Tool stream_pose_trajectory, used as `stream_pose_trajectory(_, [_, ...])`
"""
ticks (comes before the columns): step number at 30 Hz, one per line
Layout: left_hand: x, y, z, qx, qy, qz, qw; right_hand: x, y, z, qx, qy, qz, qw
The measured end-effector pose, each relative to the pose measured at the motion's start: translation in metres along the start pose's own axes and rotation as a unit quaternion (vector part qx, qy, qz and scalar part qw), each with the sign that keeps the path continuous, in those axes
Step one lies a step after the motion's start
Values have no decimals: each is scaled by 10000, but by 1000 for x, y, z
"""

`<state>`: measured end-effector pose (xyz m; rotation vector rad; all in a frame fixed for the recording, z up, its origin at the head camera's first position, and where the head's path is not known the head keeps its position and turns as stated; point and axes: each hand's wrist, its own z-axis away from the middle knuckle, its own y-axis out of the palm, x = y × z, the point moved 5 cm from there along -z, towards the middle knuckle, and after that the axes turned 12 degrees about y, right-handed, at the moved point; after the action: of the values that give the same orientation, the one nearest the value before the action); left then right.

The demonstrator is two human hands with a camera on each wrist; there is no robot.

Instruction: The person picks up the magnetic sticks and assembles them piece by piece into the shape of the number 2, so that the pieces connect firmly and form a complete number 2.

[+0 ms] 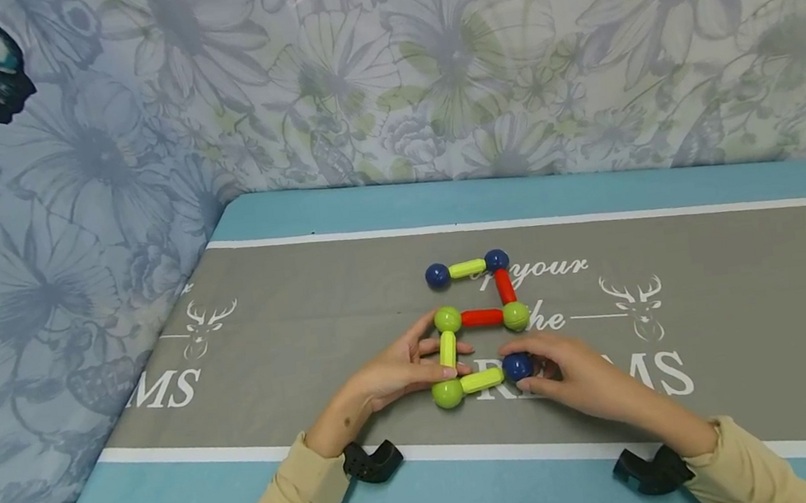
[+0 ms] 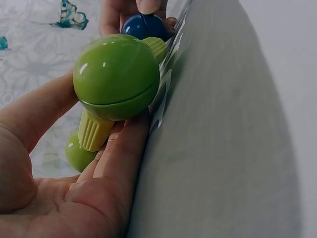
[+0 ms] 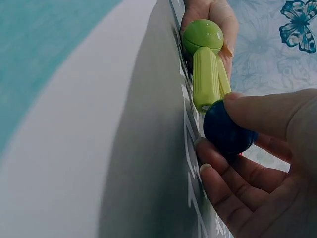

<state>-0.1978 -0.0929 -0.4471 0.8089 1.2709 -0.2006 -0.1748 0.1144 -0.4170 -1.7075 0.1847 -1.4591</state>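
A chain of coloured balls and rods lies on the grey mat (image 1: 348, 291) in an angular, S-like line. My left hand (image 1: 402, 372) holds the lower-left corner, its thumb and fingers about the near green ball (image 2: 116, 77) and the yellow-green rod (image 1: 447, 348) rising from it. My right hand (image 1: 581, 372) pinches a blue ball (image 3: 228, 128) between thumb and fingers. Another yellow-green rod (image 3: 205, 79) lies between these two balls, its end at the blue one. Farther off are a second green ball (image 1: 447, 319), a red rod (image 1: 481, 318) and a third green ball (image 1: 516, 317).
Beyond, another red rod (image 1: 505, 286) leads to a blue ball (image 1: 497, 260), a yellow-green rod (image 1: 468, 268) and an end blue ball (image 1: 438, 276). The mat covers a light-blue table (image 1: 178, 501). A flower-patterned wall covering (image 1: 354, 83) stands behind and left.
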Motion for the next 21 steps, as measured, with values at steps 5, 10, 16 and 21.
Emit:
stream_pose_trajectory(5, [-1, 0, 0, -95, -32, -16, 9999, 0, 2, -1, -108, 66, 59, 9999])
stream_pose_trajectory(10, [-2, 0, 0, -172, -91, -20, 9998, -1, 3, -1, -197, 190, 174, 9995])
stream_pose_trajectory(16, [-2, 0, -1, -164, -83, 14, 9998, -2, 4, -1, -197, 184, 87, 9996])
stream_pose_trajectory(21, [0, -1, -1, -135, -53, 40, 9999, -3, 5, -1, -138, 211, -40, 9997])
